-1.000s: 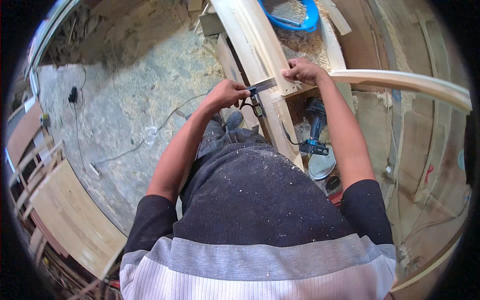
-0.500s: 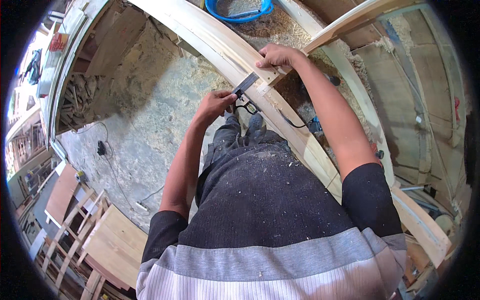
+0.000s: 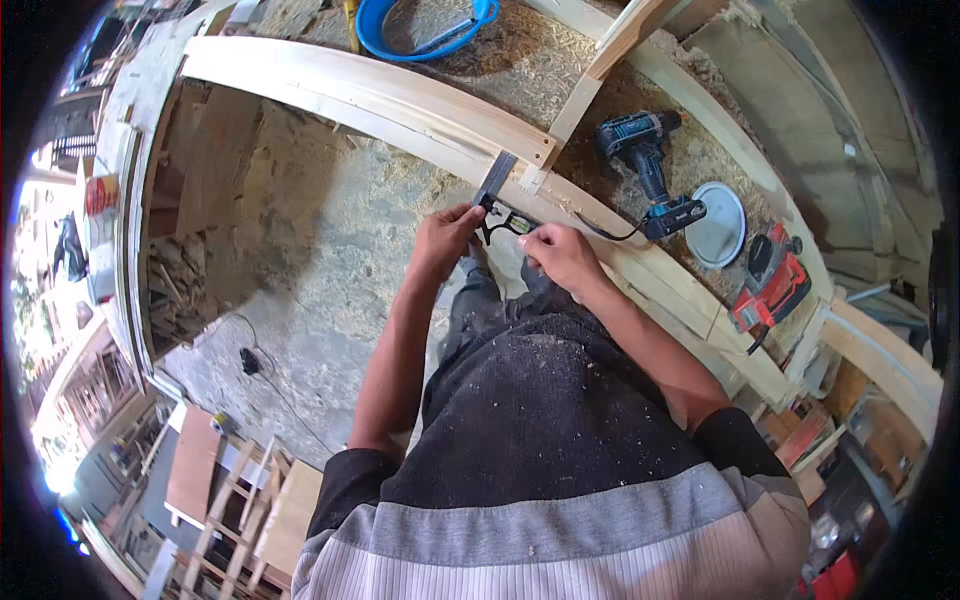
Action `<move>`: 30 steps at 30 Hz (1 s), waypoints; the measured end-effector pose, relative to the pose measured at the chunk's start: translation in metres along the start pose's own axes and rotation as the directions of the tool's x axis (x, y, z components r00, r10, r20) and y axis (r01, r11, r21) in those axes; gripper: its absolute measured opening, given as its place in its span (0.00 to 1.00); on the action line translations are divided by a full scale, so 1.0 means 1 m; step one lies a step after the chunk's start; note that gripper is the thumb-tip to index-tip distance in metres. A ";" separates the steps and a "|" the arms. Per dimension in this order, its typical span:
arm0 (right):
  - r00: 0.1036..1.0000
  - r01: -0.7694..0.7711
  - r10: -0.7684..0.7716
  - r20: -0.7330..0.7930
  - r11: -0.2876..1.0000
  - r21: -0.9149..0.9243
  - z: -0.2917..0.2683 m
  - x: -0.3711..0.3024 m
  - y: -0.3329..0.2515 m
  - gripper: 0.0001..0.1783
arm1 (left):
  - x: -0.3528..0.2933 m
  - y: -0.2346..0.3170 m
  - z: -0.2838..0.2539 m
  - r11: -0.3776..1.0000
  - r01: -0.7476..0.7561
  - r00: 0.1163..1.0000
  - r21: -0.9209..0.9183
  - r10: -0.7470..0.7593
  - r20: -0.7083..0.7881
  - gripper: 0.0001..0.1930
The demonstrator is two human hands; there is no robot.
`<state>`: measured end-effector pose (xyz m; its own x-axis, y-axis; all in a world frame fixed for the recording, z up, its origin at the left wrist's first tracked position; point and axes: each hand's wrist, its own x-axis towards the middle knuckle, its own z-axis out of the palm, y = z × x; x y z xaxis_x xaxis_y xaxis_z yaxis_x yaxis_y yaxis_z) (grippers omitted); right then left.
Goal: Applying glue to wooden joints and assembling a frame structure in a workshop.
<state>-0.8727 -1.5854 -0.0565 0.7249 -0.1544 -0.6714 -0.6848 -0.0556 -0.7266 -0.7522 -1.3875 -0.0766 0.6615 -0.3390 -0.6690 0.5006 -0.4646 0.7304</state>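
Observation:
A combination square with a grey blade (image 3: 497,172) and a black head lies at the inner edge of a long pale wooden beam (image 3: 640,240). Its blade reaches across the beam, close to the end of a curved board (image 3: 400,95) with two small holes. My left hand (image 3: 445,240) pinches the black head between thumb and fingers. At the head's other end, beside a greenish vial, the closed fingers of my right hand (image 3: 562,255) grip it. Whether those fingers also hold something small is hidden.
Beyond the beam lie a cordless drill (image 3: 648,165), a round pale lid (image 3: 716,225) and a red-and-black power tool (image 3: 772,280). A blue basin (image 3: 425,50) stands among wood shavings at the far side. A cable (image 3: 270,370) crosses the floor near wooden frames (image 3: 240,500) at left.
My right hand has left the board's end and come down to the square's black head. My left hand stays on the square. The view has shifted, uncovering the drill, lid and red tool.

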 end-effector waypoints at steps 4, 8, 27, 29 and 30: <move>0.945 -0.323 0.274 0.179 0.868 0.378 0.022 0.007 0.017 0.20 | 0.000 0.001 -0.003 0.998 0.002 0.998 -0.063 0.002 0.055 0.17; 0.976 -0.205 0.209 0.064 0.776 0.596 0.043 0.002 0.026 0.21 | -0.003 0.003 -0.002 0.994 0.000 0.999 -0.107 0.005 0.051 0.16; 0.924 0.374 -0.379 0.056 0.924 0.084 0.059 -0.048 -0.069 0.20 | -0.126 0.024 -0.065 0.952 -0.270 0.962 0.141 0.271 0.010 0.17; 0.927 0.329 -0.337 0.165 0.941 0.078 0.063 -0.050 -0.073 0.21 | -0.135 0.025 -0.070 0.965 -0.252 0.968 0.075 0.252 0.022 0.16; 0.926 0.316 -0.328 0.189 0.944 0.094 0.065 -0.051 -0.074 0.21 | -0.139 0.024 -0.072 0.970 -0.239 0.971 0.041 0.238 0.028 0.15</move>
<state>-0.8541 -1.5089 0.0215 0.9097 0.0617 -0.4107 -0.4109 -0.0090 -0.9116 -0.7912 -1.2925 0.0440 0.7456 -0.4625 -0.4798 0.3050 -0.4033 0.8628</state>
